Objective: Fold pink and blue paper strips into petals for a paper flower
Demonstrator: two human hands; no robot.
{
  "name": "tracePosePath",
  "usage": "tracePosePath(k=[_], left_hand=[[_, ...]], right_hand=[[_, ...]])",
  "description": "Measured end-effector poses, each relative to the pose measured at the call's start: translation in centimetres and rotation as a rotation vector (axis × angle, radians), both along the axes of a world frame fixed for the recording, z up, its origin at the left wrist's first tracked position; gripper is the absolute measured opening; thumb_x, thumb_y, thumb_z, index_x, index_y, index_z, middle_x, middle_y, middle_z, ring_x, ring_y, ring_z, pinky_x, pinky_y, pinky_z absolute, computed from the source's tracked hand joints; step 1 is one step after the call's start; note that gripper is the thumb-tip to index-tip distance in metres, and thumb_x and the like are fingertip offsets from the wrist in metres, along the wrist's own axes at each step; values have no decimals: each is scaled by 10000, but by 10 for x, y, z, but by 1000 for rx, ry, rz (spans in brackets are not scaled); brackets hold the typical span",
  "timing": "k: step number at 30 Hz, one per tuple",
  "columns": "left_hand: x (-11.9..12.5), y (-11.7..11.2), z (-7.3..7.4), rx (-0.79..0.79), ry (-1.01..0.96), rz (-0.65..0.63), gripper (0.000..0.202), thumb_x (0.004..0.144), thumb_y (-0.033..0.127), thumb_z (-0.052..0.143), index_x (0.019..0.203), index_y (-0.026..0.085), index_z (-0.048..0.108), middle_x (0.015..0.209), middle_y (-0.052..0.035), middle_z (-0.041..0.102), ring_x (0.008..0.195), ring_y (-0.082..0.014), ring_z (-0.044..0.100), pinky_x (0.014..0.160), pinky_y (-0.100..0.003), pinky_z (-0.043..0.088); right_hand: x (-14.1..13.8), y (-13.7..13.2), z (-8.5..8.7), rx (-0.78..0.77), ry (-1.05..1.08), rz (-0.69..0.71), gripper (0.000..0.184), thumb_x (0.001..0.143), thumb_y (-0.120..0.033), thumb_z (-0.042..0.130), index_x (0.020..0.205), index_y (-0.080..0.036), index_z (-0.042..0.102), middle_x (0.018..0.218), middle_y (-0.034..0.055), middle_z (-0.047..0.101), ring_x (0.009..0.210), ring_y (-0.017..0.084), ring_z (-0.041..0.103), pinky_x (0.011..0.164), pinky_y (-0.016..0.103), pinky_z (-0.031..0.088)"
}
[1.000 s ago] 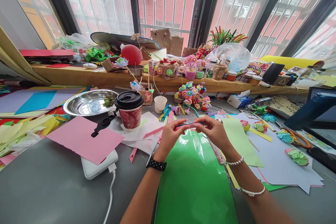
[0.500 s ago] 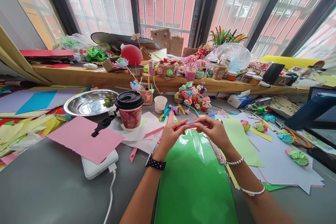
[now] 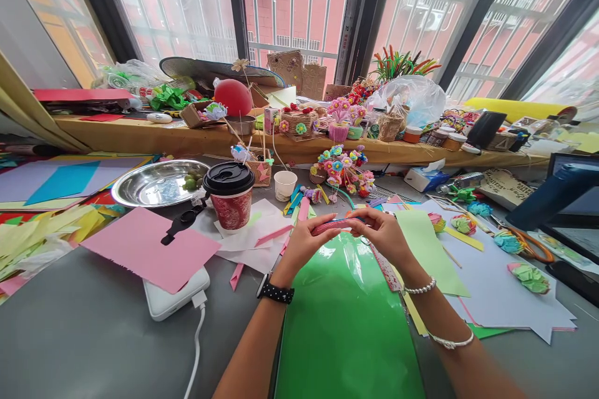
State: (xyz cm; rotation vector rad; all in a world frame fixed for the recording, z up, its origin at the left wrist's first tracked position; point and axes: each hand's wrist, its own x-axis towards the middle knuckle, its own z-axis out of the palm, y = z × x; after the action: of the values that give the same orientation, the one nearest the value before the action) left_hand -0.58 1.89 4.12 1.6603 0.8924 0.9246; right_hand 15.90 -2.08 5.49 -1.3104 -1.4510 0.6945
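Pink paper strip [image 3: 334,224] sits just above the green sheet [image 3: 346,324] on the table [image 3: 93,336], with the fingers of the left hand [image 3: 302,246] and right hand [image 3: 384,234] clamped on its ends. Folded narrow, I'd say, but not yet shaped into anything.

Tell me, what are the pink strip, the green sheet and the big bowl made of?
The strip, held by the left hand and right hand, looks like matte paper: thin and dull. The green sheet looks like glossy plastic or coated paper: light glares off it. The bowl looks like polished metal, probably steel: silvery, mirror-like.
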Motion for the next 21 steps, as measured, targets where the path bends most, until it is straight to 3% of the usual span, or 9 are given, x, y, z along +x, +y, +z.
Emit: tracePosePath(k=[3,10,21], left_hand=[[1,0,-3,21,-8,4,498,610,369,657,1040,126,592,1039,-94,623,895,-206,582,728,-262,467],[7,1,-9,122,-30,27,438,599,334,676,991,152,602,1001,-70,639,907,-198,586,765,-270,468],[13,0,-17,267,-9,127,330,653,364,626,910,159,610,877,-49,658,747,-155,600,628,-233,469]], right_hand=[[1,0,-1,18,-17,2,244,696,-377,595,792,-154,613,686,34,618,583,151,591,544,273,491],[1,0,-1,20,-11,10,242,694,-363,601,800,-145,611,726,46,617,590,147,592,558,275,499],[1,0,0,35,-33,18,253,686,-378,609,799,-151,614,713,43,618,578,146,588,539,272,499]])
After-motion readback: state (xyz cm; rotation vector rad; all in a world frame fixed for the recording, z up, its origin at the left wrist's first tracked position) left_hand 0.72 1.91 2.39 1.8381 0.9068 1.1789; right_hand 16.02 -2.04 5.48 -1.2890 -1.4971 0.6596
